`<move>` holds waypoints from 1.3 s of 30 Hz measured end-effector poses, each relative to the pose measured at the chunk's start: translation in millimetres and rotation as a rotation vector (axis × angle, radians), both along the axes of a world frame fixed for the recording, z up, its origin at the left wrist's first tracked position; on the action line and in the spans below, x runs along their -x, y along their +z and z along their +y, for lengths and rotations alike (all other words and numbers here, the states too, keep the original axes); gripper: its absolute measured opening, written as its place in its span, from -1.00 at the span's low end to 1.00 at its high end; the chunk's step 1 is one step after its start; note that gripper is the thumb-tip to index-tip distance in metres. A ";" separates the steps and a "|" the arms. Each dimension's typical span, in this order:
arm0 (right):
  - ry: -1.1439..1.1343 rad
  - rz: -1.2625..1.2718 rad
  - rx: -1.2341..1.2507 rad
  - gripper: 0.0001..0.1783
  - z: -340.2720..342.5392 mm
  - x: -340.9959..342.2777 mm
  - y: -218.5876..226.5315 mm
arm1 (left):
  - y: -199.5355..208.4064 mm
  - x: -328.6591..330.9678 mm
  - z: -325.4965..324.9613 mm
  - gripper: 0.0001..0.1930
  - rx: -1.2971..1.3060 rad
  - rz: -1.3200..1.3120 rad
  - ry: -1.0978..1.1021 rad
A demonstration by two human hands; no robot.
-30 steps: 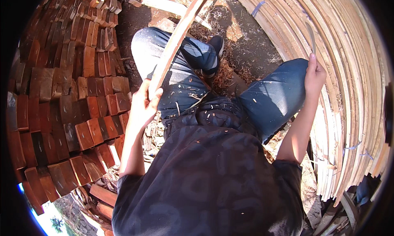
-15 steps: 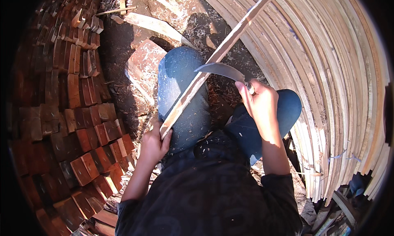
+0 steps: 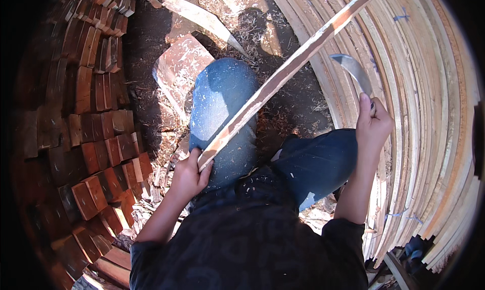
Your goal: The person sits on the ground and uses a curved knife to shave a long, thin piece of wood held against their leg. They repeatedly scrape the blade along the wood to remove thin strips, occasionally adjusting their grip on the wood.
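While the left hand (image 3: 188,178) clamps the wooden strip (image 3: 285,73) by its near end, perhaps propped on the left leg (image 3: 222,93) for steadiness, the right hand (image 3: 375,121) grips a curved knife (image 3: 357,73) clear of it.

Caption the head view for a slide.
Left hand grips a long wooden strip, right hand holds a curved knife; stacked wood blocks left, long slats right.
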State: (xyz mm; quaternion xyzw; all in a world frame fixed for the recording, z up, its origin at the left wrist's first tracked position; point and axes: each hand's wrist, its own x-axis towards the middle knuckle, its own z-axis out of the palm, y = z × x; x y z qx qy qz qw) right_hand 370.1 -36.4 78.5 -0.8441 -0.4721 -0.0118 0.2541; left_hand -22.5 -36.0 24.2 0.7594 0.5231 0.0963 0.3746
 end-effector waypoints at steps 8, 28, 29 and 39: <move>0.253 -0.053 0.011 -0.48 13.6 41.8 -18.9 | 10.3 -8.0 1.4 -0.72 0.050 0.075 -0.055; 0.013 -0.030 0.013 -0.56 -4.0 -29.7 0.3 | 1.1 -7.6 -3.8 -0.72 0.004 -0.012 0.006; 0.105 -0.006 0.017 -0.60 -3.4 -10.4 -0.8 | -0.2 -9.6 -4.1 -0.72 -0.005 -0.013 0.000; 0.261 -0.184 0.009 -0.49 44.7 6.9 -2.2 | 10.7 -10.6 -4.6 -0.73 -0.029 -0.005 -0.010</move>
